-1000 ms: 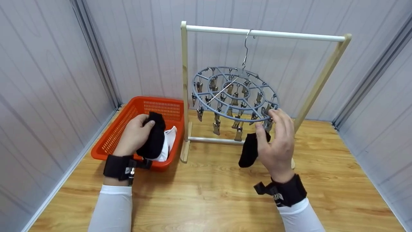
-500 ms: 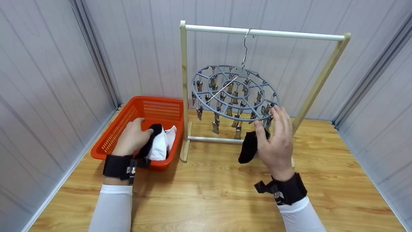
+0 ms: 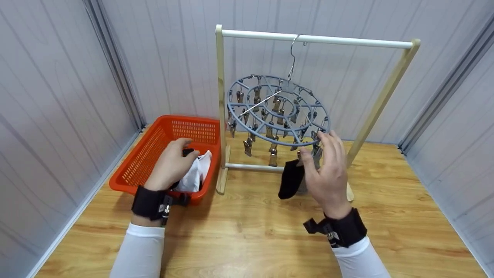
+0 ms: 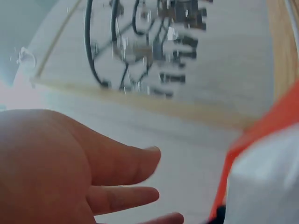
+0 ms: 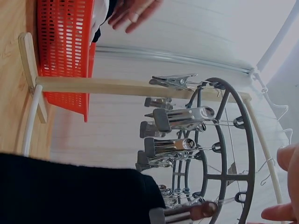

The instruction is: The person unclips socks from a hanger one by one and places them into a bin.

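My left hand (image 3: pixel 171 164) hovers over the red basket (image 3: pixel 131 182) with nothing in its grasp; in the left wrist view its thumb and fingers stretch out straight and apart. Beneath it lie a white cloth piece (image 3: pixel 190 179) and a black sock (image 3: pixel 187 151), partly covered by the hand. My right hand (image 3: pixel 328 177) is raised at the near right rim of a round grey clip hanger (image 3: pixel 266 137), fingers spread loosely. Beside its thumb, another black sock (image 3: pixel 291 179) dangles from a metal clip (image 5: pixel 180 213); in the right wrist view, fingers (image 5: pixel 282 212) show beyond the rim.
The hanger hooks over the white bar (image 3: pixel 347 41) of a wooden-legged rack (image 3: pixel 221 96). Several metal clips (image 3: pixel 273 157) dangle from its rings. Panelled walls (image 3: pixel 173 58) stand behind and at both sides of the wood-look surface (image 3: pixel 247 239).
My left hand has let go of the black sock in the basket, then risen and shifted right. The hanger and its hanging sock have swung slightly left; my right hand has moved slightly left too.
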A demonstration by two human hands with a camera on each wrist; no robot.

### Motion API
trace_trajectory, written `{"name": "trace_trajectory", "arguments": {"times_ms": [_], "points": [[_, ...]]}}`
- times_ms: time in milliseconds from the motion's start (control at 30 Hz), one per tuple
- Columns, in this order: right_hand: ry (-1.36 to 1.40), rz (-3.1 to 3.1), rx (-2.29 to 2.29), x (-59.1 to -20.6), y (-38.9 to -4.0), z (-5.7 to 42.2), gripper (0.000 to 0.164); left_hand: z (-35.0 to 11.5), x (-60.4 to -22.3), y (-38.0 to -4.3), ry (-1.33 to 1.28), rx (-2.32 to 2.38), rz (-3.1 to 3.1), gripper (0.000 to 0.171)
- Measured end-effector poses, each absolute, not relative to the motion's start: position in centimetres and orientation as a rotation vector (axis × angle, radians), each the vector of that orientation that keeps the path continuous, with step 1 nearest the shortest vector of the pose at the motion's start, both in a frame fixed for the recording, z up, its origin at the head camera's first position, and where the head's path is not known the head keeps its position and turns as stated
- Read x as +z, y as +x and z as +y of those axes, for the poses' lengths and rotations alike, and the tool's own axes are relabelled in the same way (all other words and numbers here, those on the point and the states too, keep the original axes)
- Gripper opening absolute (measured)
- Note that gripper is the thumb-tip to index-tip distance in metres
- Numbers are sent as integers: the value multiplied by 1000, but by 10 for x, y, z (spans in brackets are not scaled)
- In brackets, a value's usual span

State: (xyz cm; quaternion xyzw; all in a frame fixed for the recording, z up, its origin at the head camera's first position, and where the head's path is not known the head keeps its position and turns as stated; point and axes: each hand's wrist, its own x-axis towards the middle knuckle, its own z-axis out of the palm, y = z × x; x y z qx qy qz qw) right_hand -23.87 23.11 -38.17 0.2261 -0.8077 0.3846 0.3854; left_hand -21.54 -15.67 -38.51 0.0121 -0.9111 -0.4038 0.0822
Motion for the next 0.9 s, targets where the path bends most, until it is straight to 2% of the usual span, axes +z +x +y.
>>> {"name": "trace_trajectory", "arguments": {"times_ms": [300,500,900], "points": [[704,-1960,970,-381,-234,226,45,-108,-383,-206,-188,-1232,-2691,59],[747,-1923,996,-378,-230,226,39,-76,-393,-205,-377,-1439,-2650,60],[645,-1959,961,-378,-233,229,40,-35,-428,-215,-460,-1590,-2580,79]]}}
